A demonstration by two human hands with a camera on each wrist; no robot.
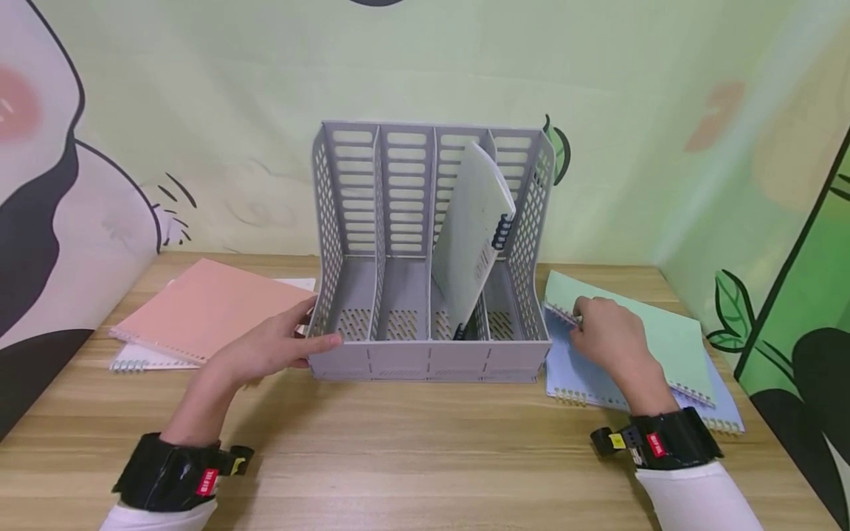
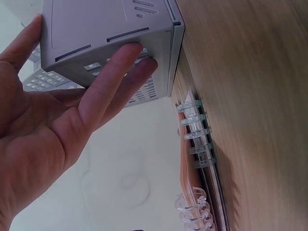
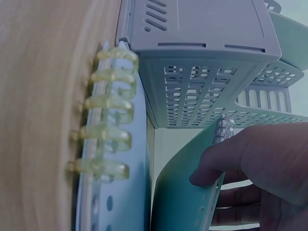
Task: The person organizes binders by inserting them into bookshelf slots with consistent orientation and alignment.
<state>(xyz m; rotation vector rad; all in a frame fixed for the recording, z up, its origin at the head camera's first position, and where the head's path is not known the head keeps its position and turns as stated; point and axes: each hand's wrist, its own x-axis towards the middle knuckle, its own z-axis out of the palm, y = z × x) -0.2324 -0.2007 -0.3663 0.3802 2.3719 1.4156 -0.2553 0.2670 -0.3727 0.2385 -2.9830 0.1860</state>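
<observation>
A grey file rack (image 1: 429, 361) with several upright compartments stands mid-table. One pale green notebook (image 1: 468, 236) with black rings leans inside it on the right side. My left hand (image 1: 265, 346) grips the rack's left front corner; in the left wrist view its fingers (image 2: 108, 84) lie along the perforated side wall. To the right of the rack, my right hand (image 1: 611, 332) pinches the ringed edge of a mint green notebook (image 1: 671, 335). In the right wrist view that green notebook (image 3: 187, 178) is tilted up off the blue notebook (image 3: 137, 159), thumb on its cover.
Left of the rack, a pink notebook (image 1: 212, 310) lies on a white ringed notebook (image 1: 142, 358). The blue notebook (image 1: 578, 372) with yellowish rings lies flat under the green one. A printed cloth (image 1: 425, 59) hangs behind the wooden table (image 1: 425, 450).
</observation>
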